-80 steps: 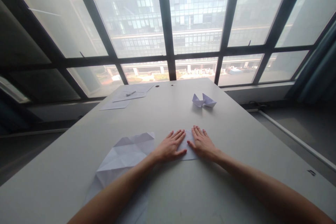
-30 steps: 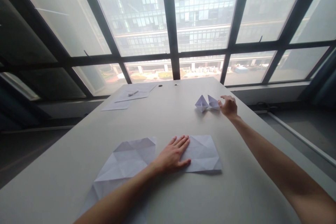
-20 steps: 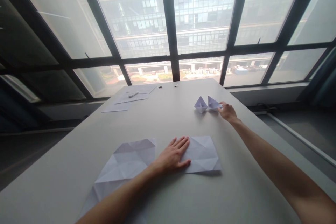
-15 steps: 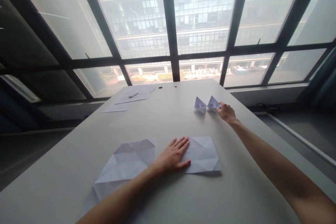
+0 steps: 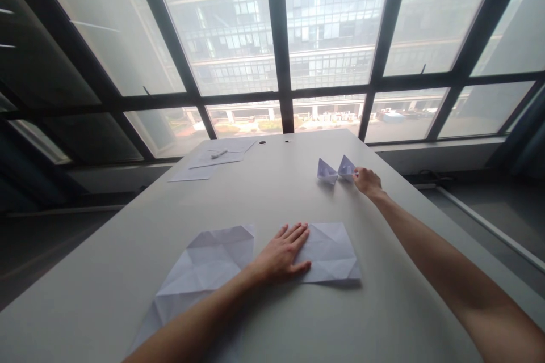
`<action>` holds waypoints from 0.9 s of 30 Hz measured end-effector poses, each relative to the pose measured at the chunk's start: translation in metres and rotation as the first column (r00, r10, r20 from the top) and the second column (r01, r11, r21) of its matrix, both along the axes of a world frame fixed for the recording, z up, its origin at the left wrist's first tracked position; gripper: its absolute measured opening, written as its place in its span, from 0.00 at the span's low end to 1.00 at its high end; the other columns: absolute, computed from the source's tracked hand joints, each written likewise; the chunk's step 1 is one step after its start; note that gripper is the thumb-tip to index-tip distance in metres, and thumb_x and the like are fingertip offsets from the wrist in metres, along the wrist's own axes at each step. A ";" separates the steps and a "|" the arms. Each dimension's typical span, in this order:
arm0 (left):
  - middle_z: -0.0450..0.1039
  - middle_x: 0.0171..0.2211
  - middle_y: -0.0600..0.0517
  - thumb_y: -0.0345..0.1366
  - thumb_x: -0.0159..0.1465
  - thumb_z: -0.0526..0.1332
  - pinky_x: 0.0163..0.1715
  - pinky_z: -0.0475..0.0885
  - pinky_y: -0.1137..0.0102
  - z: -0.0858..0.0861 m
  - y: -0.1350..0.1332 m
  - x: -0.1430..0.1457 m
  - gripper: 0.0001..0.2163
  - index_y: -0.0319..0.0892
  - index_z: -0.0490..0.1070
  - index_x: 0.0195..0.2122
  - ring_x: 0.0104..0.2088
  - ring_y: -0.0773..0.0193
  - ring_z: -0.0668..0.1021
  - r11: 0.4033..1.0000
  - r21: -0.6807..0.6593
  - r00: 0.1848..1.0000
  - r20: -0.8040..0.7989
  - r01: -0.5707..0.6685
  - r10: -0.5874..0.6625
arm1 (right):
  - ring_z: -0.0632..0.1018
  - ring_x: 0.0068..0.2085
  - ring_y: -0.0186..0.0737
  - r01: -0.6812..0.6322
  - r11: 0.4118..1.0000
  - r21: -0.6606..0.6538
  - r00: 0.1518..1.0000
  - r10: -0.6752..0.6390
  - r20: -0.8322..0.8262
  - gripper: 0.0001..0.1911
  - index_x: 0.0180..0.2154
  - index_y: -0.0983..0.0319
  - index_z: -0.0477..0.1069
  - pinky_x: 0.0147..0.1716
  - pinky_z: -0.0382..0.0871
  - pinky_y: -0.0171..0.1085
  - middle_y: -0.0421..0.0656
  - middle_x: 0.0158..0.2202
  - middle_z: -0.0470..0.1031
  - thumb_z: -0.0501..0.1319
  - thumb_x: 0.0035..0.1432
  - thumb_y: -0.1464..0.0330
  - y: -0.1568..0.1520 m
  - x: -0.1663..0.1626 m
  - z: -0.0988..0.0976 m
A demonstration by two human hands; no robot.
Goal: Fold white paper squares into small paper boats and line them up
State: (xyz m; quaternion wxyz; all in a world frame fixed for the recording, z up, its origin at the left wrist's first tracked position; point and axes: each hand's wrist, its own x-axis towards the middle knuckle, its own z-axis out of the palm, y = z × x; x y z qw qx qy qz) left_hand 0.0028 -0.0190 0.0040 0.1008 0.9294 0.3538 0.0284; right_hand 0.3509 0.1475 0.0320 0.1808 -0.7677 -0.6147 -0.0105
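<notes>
Two folded white paper boats stand side by side toward the far right of the table. My right hand reaches out with its fingers pinched on the right end of the right paper boat. The left paper boat stands close beside it, untouched. My left hand lies flat, fingers stretched, over the left part of a creased, folded sheet of paper. A larger creased sheet spreads out to the left, partly hidden under my left forearm.
More white paper sheets lie at the table's far left, with a small white object, perhaps a pen, on top. The white table reaches to tall dark-framed windows. Its right edge runs below my right forearm.
The view has shifted very slightly. My right hand stays at the right paper boat and my left hand stays flat on the folded sheet.
</notes>
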 end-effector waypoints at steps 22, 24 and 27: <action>0.39 0.72 0.49 0.58 0.68 0.49 0.69 0.42 0.55 -0.001 0.001 0.000 0.37 0.47 0.40 0.72 0.71 0.53 0.48 1.000 0.005 1.000 0.000 0.003 -0.003 | 0.76 0.51 0.51 -0.234 0.970 0.067 0.972 0.232 0.036 0.20 0.58 0.61 0.65 0.46 0.69 0.42 0.53 0.54 0.74 0.54 0.67 0.65 -0.041 -0.073 0.002; 0.39 0.72 0.49 0.58 0.68 0.49 0.69 0.42 0.55 -0.001 0.001 0.000 0.37 0.47 0.40 0.72 0.71 0.53 0.48 1.000 0.005 1.000 0.000 0.002 -0.002 | 0.76 0.51 0.50 -0.249 0.963 0.101 0.968 0.248 0.026 0.21 0.60 0.60 0.63 0.46 0.69 0.42 0.52 0.55 0.73 0.53 0.67 0.66 -0.046 -0.072 0.004; 0.39 0.72 0.49 0.59 0.68 0.48 0.69 0.42 0.55 -0.001 0.001 0.000 0.37 0.46 0.40 0.72 0.71 0.53 0.48 1.000 0.010 1.000 -0.003 0.004 -0.004 | 0.76 0.51 0.49 -0.263 0.952 0.160 0.963 0.268 -0.013 0.22 0.61 0.60 0.63 0.46 0.69 0.41 0.50 0.54 0.74 0.52 0.67 0.68 -0.061 -0.073 0.005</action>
